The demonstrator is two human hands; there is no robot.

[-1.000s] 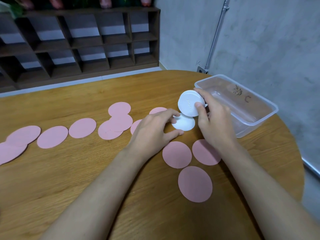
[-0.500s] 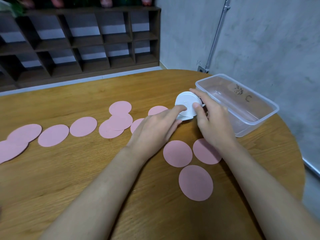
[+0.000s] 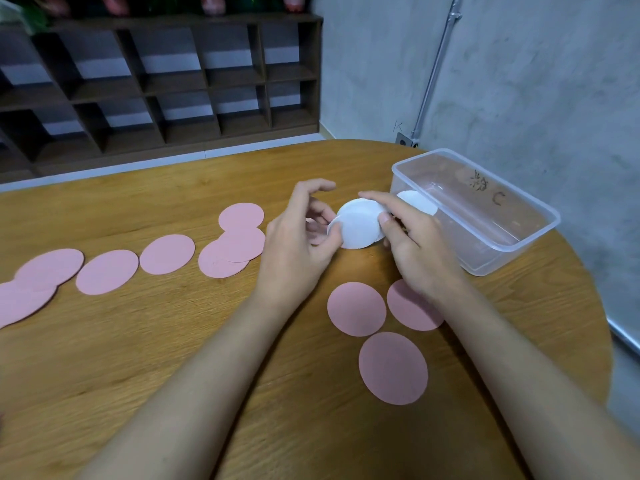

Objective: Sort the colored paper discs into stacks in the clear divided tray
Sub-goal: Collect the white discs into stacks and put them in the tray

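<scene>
Right hand (image 3: 419, 247) grips a small stack of white discs (image 3: 360, 226), index finger along the top edge and thumb on the near face. Left hand (image 3: 298, 244) holds the same stack from its left edge, thumb underneath and fingers curled behind it, index finger lifted clear. I see the stack held tilted above the desk (image 3: 138, 358), between the two hands and just left of the clear tray (image 3: 502, 258).

One more white disc (image 3: 417, 202) shows behind the right hand at the tray's near wall; I cannot tell whether it is inside or outside the tray.

Three pink discs lie flat below the wrists: one (image 3: 356, 308) just beside a second (image 3: 412, 306) that the right wrist partly hides, and a third (image 3: 393, 368) nearer me.

A row of pink discs (image 3: 167, 249) runs left across the desk, some overlapping. A dark wooden shelf unit (image 3: 173, 81) stands by the far wall.
</scene>
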